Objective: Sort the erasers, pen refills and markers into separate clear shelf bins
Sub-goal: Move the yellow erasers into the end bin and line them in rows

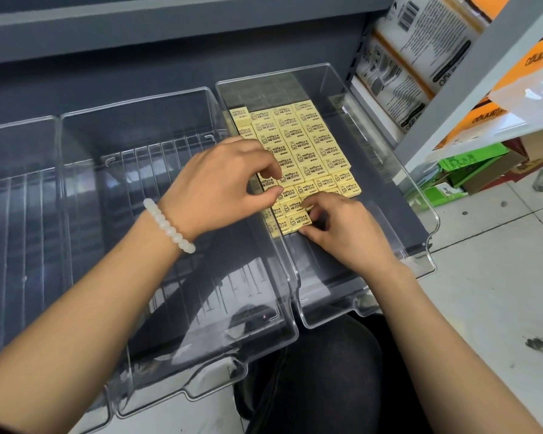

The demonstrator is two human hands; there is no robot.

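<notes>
Several pale yellow erasers [298, 142] with black rabbit print lie in neat rows on the floor of the right clear bin [389, 195]. My left hand [223, 189], with a white bead bracelet on its wrist, reaches over the bin's left wall, its curled fingertips touching the erasers near the left side of the rows. My right hand [342, 227] pinches the nearest eraser [300, 220] at the front end of the rows. The middle clear bin [138, 189] and the left clear bin [16, 214] hold nothing. No pen refills or markers are in view.
The bins sit side by side on a dark grey shelf [170, 67]. A white shelf unit [470, 86] at the right carries boxed goods. Green and brown boxes [470, 167] stand on the tiled floor [499, 292]. My dark-trousered knees [320, 371] are below the bins.
</notes>
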